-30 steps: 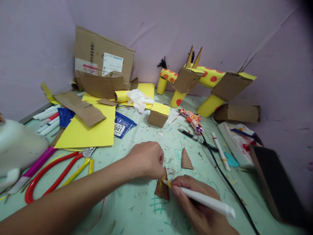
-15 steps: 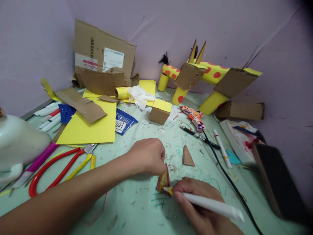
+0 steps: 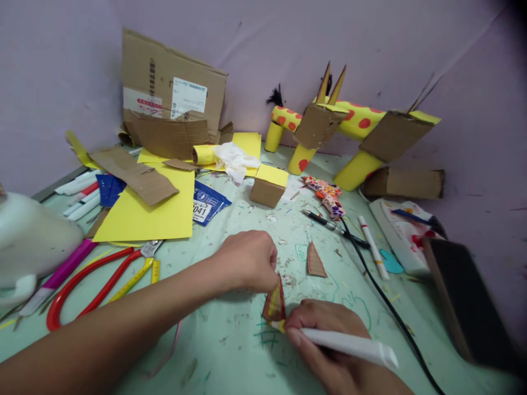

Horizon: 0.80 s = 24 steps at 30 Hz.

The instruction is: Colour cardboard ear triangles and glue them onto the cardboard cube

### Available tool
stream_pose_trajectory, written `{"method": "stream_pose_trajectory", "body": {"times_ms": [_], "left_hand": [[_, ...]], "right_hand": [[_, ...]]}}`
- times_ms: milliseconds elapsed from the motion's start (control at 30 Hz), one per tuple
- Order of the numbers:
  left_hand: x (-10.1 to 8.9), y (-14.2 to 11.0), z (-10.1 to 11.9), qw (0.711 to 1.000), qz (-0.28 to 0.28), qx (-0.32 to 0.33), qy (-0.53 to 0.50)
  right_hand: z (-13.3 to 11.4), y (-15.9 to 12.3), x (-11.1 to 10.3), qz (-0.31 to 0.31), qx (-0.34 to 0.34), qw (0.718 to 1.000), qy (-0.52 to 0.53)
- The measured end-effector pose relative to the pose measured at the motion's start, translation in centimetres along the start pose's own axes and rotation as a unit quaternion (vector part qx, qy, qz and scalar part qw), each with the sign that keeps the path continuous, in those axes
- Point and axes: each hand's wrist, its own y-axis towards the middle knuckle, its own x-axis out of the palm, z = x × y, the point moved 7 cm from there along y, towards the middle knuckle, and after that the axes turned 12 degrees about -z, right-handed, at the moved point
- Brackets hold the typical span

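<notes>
A small cardboard triangle point(image 3: 275, 303) with red-brown edges and a yellow middle lies flat on the table. My left hand point(image 3: 252, 260) is closed, its fingertips at the triangle's upper point; the fingers are mostly hidden behind the knuckles. In my right hand point(image 3: 325, 334) is a white marker point(image 3: 349, 345), held like a pen. The marker's yellow tip end is at the triangle's bottom edge, over green lines drawn on the table. Just up and to the right lies a second cardboard triangle point(image 3: 316, 260), plain brown with reddish edges, touched by neither hand.
Red-handled pliers point(image 3: 123, 274), a yellow sheet point(image 3: 164, 225) and a white jug point(image 3: 33, 241) are at left. A small box point(image 3: 269, 186) stands ahead, before yellow spotted cardboard animals point(image 3: 321, 129). A black cable point(image 3: 387, 302) and a phone point(image 3: 465, 296) lie at right.
The marker's tip has moved from inside the triangle down to its bottom edge, and my right hand has shifted slightly left. My left hand stays at the triangle's point.
</notes>
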Motion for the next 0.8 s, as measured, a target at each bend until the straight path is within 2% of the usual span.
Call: {"method": "stream_pose_trajectory", "body": {"times_ms": [133,233,633,800], "left_hand": [[0.0,0.1,0.1,1.0,-0.003,0.0,0.004],[0.1,0.2,0.0,1.0,-0.007,-0.004,0.006],[0.1,0.1,-0.1,1.0,-0.008,-0.009,0.005],[0.1,0.1,0.0,1.0,-0.011,-0.008,0.004]], "right_hand": [[2.5,-1.0,-0.9,0.087,0.105,0.989,0.056],[3.3,-1.3,-1.1,0.125,0.126,0.982,0.066],[2.6,-0.6,-0.5,0.066,0.106,0.987,0.105],[2.9,-0.6,-0.8,0.104,0.126,0.979,0.124]]}}
